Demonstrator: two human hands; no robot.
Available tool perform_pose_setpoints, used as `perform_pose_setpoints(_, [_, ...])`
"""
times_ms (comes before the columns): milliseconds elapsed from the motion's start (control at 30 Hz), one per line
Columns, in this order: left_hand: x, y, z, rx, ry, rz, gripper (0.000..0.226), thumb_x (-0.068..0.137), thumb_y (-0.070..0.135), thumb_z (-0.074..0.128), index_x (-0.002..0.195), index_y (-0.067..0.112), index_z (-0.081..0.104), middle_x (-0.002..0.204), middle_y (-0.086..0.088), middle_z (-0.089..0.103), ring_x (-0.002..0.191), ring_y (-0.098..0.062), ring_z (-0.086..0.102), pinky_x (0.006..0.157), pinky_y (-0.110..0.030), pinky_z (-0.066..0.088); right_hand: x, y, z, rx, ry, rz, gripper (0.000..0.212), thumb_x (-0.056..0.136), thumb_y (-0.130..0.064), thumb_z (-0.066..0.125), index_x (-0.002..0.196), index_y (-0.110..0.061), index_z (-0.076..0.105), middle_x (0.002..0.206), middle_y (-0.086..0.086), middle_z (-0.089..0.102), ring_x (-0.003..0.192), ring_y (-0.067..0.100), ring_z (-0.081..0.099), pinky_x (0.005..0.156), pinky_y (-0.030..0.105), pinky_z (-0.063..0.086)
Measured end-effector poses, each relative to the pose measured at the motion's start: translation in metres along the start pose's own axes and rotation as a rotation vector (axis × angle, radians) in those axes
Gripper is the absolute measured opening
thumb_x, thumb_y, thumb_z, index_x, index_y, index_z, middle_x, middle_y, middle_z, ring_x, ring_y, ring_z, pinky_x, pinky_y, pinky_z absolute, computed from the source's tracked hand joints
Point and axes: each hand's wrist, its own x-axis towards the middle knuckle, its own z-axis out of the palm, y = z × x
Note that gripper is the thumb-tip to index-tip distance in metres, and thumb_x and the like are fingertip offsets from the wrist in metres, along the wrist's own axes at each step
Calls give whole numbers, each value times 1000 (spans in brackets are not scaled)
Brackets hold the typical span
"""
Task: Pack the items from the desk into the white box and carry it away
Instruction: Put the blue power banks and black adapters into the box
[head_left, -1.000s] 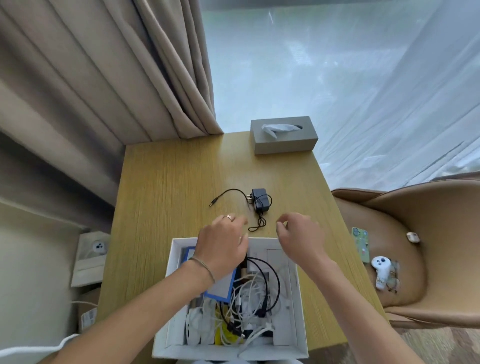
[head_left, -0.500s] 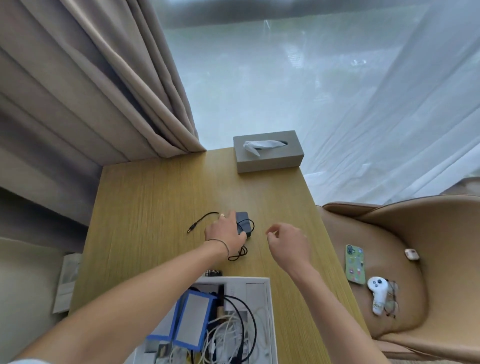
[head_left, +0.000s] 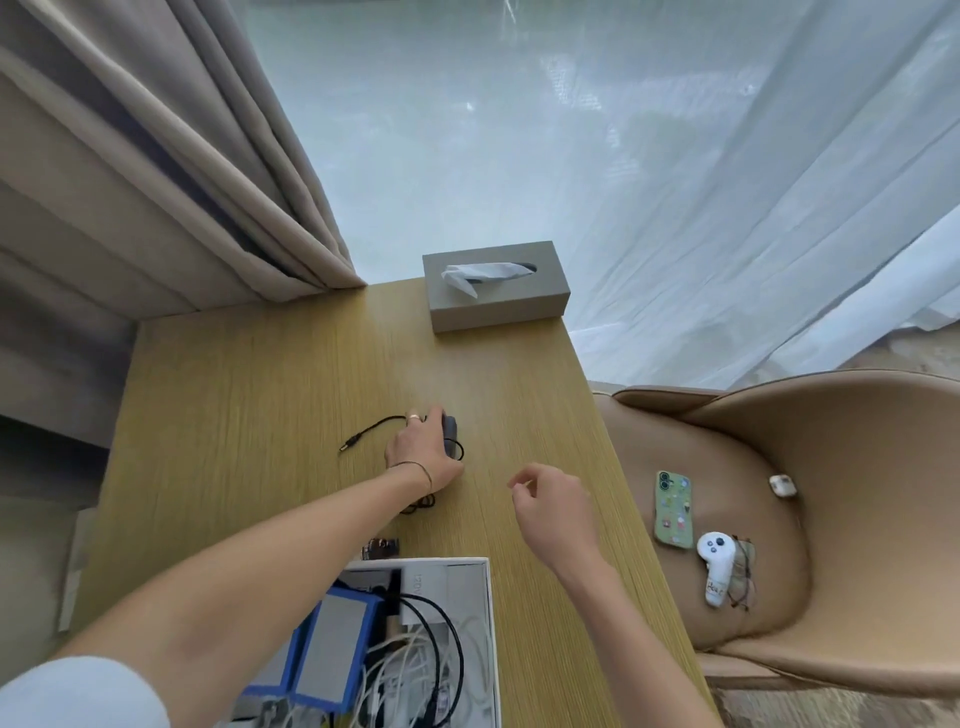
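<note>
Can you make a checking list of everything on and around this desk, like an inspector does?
Surface: wooden desk, mostly bare.
Job's things: black power adapter under the left hand; white box at the near edge, full of cables and blue-edged cases.
Clutter: grey tissue box at the far edge.
Hands: left on the adapter; right hand hovers empty, fingers loosely curled.
Cables: adapter cord trails left, plug free.
Surroundings: tan chair holding a green phone, white controller, glasses; curtains behind.
</note>
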Motion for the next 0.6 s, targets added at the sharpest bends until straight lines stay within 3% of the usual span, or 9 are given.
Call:
perform_pose_setpoints(100, [-8,-9,-16,-223,-33,109,74,70,37,80,132,28,41,121,-4,48,94,-24,57,69,-30,53,0,-1,-3,10,18,-16,23,98,-26,54,105,-25,76,79,-18,63,66,-3,57,52,13,36])
perform_pose_setpoints(200, [-21,-19,-53,-599,-247,182,73,71,25,80,133,33,43,123,-5,52,99,-21,59,74,-30,59,1,-13,-5,69,31,-56,21,98,-25,55,106,-26,75,73,-23,61,66,-5,59,53,13,41])
perform_pose_setpoints(233, [-29,-23,-67,-693,-328,191,72,70,24,78,132,35,44,124,-7,54,99,-21,61,74,-30,61,1,-18,-5,105,31,-73,21,99,-24,56,109,-26,74,79,-22,64,71,-4,61,58,15,47])
perform_pose_setpoints(300, [-45,-30,-94,-825,-434,214,69,69,24,72,132,38,46,123,-11,54,102,-26,63,76,-33,61,1,-30,-5,167,11,-142,27,98,-21,59,122,-28,69,105,-17,69,95,-3,62,85,21,53])
perform_pose_setpoints(367, [-63,-39,-116,-959,-511,253,68,71,19,67,134,36,49,126,-15,51,106,-33,63,79,-36,59,-1,-45,-4,189,-49,-262,44,96,-21,62,139,-29,57,134,-15,61,123,0,51,107,24,40])
perform_pose_setpoints(433, [-83,-47,-133,-1078,-577,314,68,74,14,65,138,32,49,132,-20,48,107,-34,62,83,-37,56,-8,-65,-3,214,-115,-380,53,96,-25,64,147,-30,49,144,-16,52,135,-2,37,114,25,27])
perform_pose_setpoints(500, [-102,-57,-146,-1155,-609,374,70,75,16,68,141,27,47,135,-22,48,107,-34,60,85,-37,55,-16,-82,-2,260,-141,-466,46,96,-25,65,141,-29,55,138,-16,59,133,-1,43,112,25,31])
perform_pose_setpoints(567, [-119,-68,-154,-1233,-618,416,72,74,20,72,142,24,47,130,-21,52,100,-30,61,79,-35,55,-24,-95,-5,381,-200,-470,24,98,-22,63,122,-26,65,107,-14,71,101,0,62,88,20,47])
perform_pose_setpoints(600, [-126,-75,-156,-1278,-620,431,72,75,18,73,142,23,48,127,-21,53,96,-29,60,75,-33,55,-28,-99,-8,458,-254,-454,15,99,-20,61,112,-22,68,91,-13,70,82,3,63,75,19,48])
